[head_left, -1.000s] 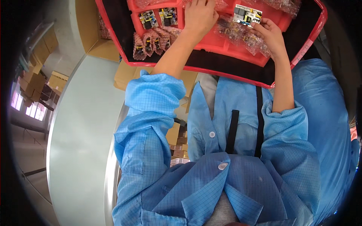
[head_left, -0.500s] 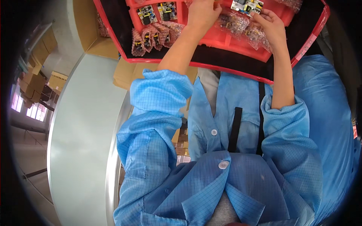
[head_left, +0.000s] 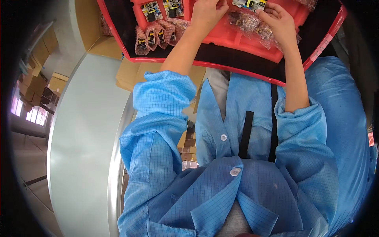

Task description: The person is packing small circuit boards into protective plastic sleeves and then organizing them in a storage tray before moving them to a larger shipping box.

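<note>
At the top edge, my right hand (head_left: 279,23) pinches a small circuit board (head_left: 250,3) by its right end. Yellow, black and white parts stand on the board, and the frame cuts off its far side. My left hand (head_left: 207,16) is to the left of it, over the red tray (head_left: 221,36), with its fingers curled. Their tips run up to the frame's edge, so whatever they hold is hidden. Below the board lie clear bubble-wrap bags (head_left: 254,28) with boards inside. Two bare boards (head_left: 151,12) sit in tray compartments beyond my left wrist.
Several boards in pink bubble wrap (head_left: 152,37) stand in a row in the tray's near left part. A red-rimmed black bin (head_left: 154,60) surrounds the tray. Left of it are an open cardboard box (head_left: 106,46) and a pale grey tabletop (head_left: 85,134). Blue fabric (head_left: 335,118) hangs at right.
My right hand has shifted a little left with the circuit board. My left hand has also moved slightly left, its fingers still curled. The bin sits slightly higher in the view.
</note>
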`<state>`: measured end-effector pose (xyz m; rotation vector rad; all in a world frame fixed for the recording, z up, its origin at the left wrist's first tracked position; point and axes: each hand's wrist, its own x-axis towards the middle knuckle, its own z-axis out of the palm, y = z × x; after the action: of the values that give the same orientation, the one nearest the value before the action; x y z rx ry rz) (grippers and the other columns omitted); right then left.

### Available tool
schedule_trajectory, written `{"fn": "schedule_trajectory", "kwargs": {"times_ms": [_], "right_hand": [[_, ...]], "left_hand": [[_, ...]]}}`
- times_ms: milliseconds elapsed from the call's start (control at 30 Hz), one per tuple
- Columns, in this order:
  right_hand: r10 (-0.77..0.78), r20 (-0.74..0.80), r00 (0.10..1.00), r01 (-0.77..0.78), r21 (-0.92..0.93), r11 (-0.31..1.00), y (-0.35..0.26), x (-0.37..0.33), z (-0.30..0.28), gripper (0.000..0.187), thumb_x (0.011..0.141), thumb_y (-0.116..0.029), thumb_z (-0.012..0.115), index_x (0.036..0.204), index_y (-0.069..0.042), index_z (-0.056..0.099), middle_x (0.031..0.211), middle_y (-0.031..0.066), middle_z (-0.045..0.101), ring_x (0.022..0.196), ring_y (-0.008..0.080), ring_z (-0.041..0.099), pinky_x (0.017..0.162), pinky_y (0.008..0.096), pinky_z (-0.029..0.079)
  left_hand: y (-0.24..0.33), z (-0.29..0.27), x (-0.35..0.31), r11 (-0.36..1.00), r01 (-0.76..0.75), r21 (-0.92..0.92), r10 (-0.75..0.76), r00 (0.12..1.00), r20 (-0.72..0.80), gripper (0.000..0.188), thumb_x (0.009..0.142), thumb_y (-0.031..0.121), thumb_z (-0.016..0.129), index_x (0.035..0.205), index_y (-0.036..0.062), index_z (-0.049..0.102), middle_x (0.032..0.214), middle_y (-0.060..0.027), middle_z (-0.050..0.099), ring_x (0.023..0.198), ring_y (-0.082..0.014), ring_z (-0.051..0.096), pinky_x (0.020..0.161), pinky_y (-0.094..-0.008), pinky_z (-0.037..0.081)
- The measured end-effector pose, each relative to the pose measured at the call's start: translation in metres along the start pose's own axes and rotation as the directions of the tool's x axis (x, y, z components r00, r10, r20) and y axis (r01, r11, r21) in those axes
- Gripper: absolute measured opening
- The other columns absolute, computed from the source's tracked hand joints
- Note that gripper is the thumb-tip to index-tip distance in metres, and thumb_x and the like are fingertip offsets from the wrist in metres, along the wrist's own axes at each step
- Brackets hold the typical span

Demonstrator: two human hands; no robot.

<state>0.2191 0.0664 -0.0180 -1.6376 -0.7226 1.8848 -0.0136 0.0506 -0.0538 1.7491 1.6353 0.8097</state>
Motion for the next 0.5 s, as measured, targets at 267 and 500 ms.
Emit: {"fn": "schedule_trajectory", "kwargs": {"times_ms": [267,500], "right_hand": [[-0.010,0.009,1.000,0.012,-0.268,0.963,0.000,-0.009,-0.008,0.029,0.086,0.000,0.073,0.114,0.002,0.067,0.095,0.0033,0.071,0.081,0.0078,0.063,0.070,0.0237,0.052],[0.118,-0.011,0.993,-0.118,-0.167,0.979,-0.019,-0.019,-0.011,0.026,0.089,-0.001,0.073,0.114,0.001,0.068,0.092,0.0030,0.071,0.074,0.0078,0.063,0.064,0.0231,0.050]], "left_hand": [[0.021,-0.005,0.000,0.992,0.076,-0.096,-0.076,0.997,0.006,0.018,0.083,-0.003,0.073,0.099,0.0020,0.066,0.099,-0.0139,0.061,0.088,-0.0340,0.066,0.074,-0.0381,0.057],[0.039,-0.009,0.001,0.978,-0.147,-0.147,0.155,0.987,0.050,0.023,0.079,-0.006,0.074,0.099,0.0029,0.067,0.103,-0.0136,0.061,0.094,-0.0321,0.065,0.080,-0.0382,0.055]]}}
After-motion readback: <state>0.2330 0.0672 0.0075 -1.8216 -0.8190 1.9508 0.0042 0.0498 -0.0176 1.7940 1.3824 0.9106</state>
